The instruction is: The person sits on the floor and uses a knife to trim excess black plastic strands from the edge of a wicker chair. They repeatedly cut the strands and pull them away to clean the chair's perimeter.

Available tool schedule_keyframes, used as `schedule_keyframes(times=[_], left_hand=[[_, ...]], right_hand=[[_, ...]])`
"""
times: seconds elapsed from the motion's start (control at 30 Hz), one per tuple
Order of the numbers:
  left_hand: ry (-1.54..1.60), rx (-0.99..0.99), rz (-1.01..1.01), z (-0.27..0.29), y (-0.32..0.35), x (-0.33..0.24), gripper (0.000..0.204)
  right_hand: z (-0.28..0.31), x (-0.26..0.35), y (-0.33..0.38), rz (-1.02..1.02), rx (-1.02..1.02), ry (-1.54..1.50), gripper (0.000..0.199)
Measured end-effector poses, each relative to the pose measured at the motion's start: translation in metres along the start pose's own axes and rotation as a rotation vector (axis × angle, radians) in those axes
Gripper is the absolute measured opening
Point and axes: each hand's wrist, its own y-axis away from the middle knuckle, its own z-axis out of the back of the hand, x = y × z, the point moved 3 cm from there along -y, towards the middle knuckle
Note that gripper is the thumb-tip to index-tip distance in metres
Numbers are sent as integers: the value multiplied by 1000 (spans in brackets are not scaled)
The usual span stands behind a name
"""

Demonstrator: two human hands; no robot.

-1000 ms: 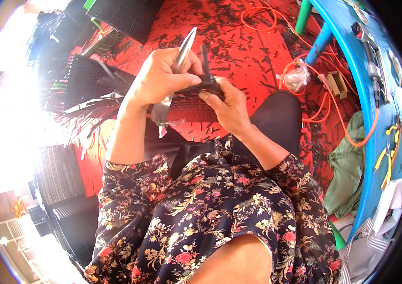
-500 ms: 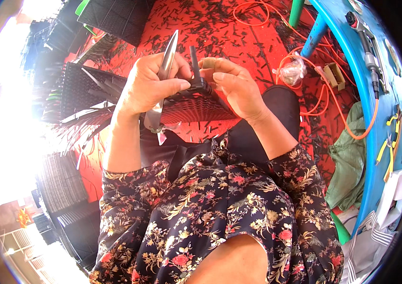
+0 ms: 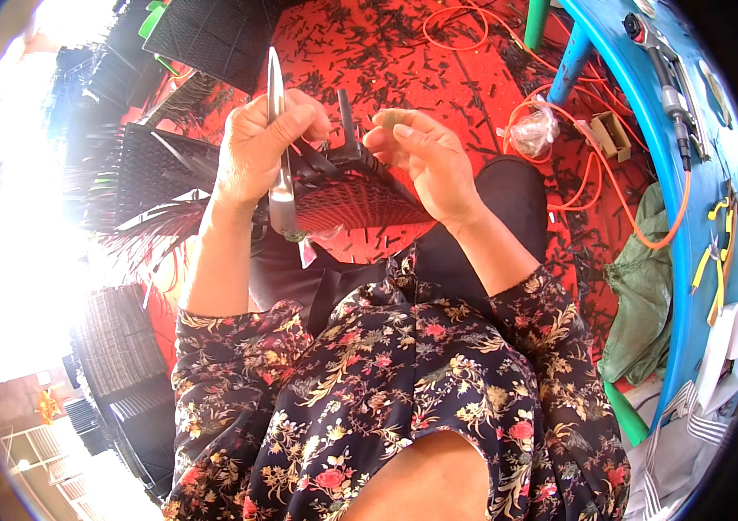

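Black woven basket [image 3: 343, 195]: ribbed weave; left hand [image 3: 256, 148] grips slim metal tool [image 3: 278, 130].

A weaving workshop: stacked woven panels [image 3: 126, 347], strip offcuts across red floor [image 3: 404, 61], blue workbench [image 3: 690, 260].

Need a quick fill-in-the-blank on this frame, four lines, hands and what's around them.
1. The left hand grips a long ____ tool with a shiny blade.
2. The right hand pinches a strip of the dark woven ____ resting on the lap.
3. The floor mat under the black offcuts is ____.
4. The cable trailing from the blue table is ____.

Missing words: metal; basket; red; orange
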Motion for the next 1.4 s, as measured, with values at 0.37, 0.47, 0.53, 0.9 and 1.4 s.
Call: schedule_keyframes(times=[0.37,0.47,0.53,0.9,1.4], left_hand=[[-96,-146,-437,-40,33,-65,22],[29,-19,-481,-63,46,-65,28],[106,-27,-421,-75,56,-60,28],[-210,105,-794,-74,85,-65,22],[-333,191,-779,-76,82,-65,30]], right_hand=[[-17,8,50,546,-93,630,18],[-53,23,64,627,170,794,23],[-53,13,70,428,350,711,29],[-63,1,87,359,612,579,24],[-59,-2,86,533,538,625,20]])
